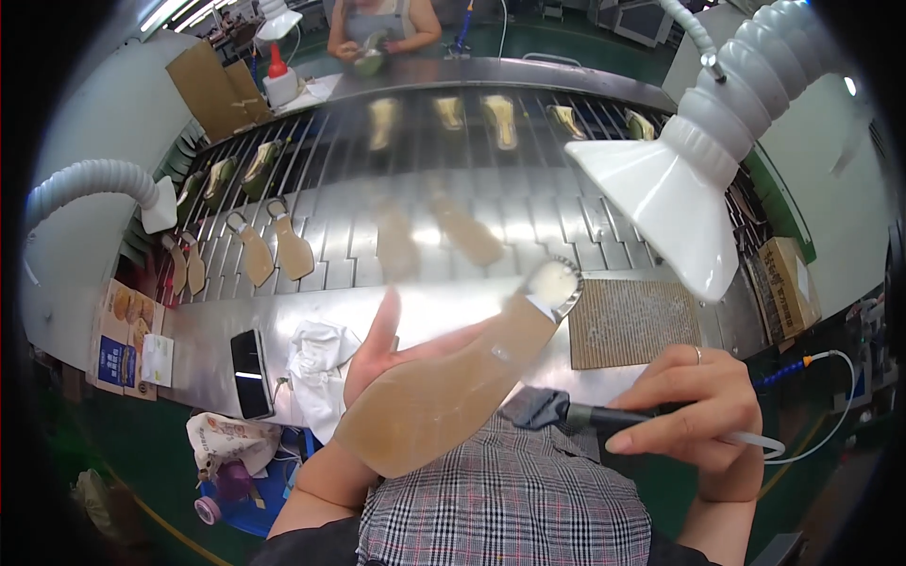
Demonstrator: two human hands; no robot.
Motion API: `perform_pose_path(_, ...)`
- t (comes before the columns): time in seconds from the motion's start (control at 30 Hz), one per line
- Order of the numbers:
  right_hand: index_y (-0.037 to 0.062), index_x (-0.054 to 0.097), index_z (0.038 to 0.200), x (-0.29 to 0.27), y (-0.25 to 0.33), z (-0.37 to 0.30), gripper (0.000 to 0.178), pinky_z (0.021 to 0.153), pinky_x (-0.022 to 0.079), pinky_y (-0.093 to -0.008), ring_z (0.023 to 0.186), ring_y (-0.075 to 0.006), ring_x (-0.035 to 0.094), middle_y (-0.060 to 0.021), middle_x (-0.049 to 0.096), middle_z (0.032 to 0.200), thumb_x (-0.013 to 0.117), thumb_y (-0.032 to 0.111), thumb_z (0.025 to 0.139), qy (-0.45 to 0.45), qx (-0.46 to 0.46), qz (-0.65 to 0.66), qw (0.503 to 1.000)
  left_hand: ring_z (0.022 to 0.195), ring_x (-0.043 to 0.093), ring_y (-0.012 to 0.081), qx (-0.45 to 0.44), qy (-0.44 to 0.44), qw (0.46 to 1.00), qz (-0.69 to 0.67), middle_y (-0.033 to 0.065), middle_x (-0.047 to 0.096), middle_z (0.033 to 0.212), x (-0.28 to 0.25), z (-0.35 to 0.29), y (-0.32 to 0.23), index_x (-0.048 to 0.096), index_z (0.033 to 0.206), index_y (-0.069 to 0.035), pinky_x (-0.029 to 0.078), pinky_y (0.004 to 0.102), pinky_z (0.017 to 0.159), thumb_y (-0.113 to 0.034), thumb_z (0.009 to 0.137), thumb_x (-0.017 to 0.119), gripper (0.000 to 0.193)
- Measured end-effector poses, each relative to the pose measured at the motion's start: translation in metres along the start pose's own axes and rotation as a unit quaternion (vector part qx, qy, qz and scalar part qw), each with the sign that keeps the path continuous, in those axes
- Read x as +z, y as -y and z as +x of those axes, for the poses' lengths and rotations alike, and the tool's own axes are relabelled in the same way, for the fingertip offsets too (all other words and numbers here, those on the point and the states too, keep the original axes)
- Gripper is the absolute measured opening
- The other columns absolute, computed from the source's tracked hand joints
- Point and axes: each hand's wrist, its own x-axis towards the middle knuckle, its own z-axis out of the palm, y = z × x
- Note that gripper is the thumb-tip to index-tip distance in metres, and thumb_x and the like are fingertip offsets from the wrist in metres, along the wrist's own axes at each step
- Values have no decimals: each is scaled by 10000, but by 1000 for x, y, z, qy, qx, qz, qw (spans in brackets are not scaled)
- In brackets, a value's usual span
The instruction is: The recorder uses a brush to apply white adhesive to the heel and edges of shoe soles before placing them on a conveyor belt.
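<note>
A tan shoe sole (429, 406) with a pale, ring-edged heel end is tilted in front of my chest. My left hand (371, 357) holds it from behind, thumb raised at its far side; most of the fingers are hidden by the sole. My right hand (703, 406) grips a dark-handled glue brush (604, 417), which has a thin pale hose at its back end. The flat, grey bristle head is beside the sole's near right edge; I cannot tell whether they touch.
Several soles (293, 250) and green shoe uppers (500, 121) lie on the slatted conveyor (330, 226). White funnel hoods (665, 203) hang at both sides. A ribbed cardboard mat (630, 325), white cloth (321, 354) and phone (250, 373) are nearby. Another person (384, 28) works opposite.
</note>
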Motion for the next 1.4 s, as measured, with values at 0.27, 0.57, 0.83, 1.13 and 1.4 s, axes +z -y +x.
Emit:
perform_pose_path(0.27,100,791,835,-10,-9,2,231,625,488,-323,684,-239,662,-107,722,816,711,278,713,-4,10,36,999,1427,334,311,8,-38,998,47,216,255,1569,-3,-9,3,114,1528,60,328,387,1145,-778,898,305,1066)
perform_pose_path(0.57,61,779,929,-33,-25,-10,221,672,489,-343,757,-274,660,-133,711,891,716,194,764,49,27,49,997,1317,459,393,-9,2,999,39,248,334,1517,-6,-8,5,136,1525,59,385,585,1040,-829,858,296,1122)
perform_pose_path(0.83,1,757,939,-26,-29,-16,245,679,487,-329,755,-270,659,-152,712,883,721,168,762,-4,30,60,998,1274,479,381,-8,-135,990,46,233,361,1490,-20,-22,0,253,1510,25,504,554,893,-649,969,323,867)
perform_pose_path(1.13,12,736,955,34,-2,-13,214,647,500,-317,707,-240,662,-108,717,853,699,-1,745,-117,50,21,992,1411,291,324,236,-1,597,767,196,376,1460,-56,-4,6,353,1438,46,182,426,1167,-74,869,654,655)
perform_pose_path(1.4,4,683,1081,58,23,-3,405,642,532,-294,709,-238,678,-119,705,893,714,-88,688,-83,-45,-72,993,1065,454,361,372,3,305,877,203,474,1224,-78,32,20,474,1230,36,307,476,979,-131,779,728,545)
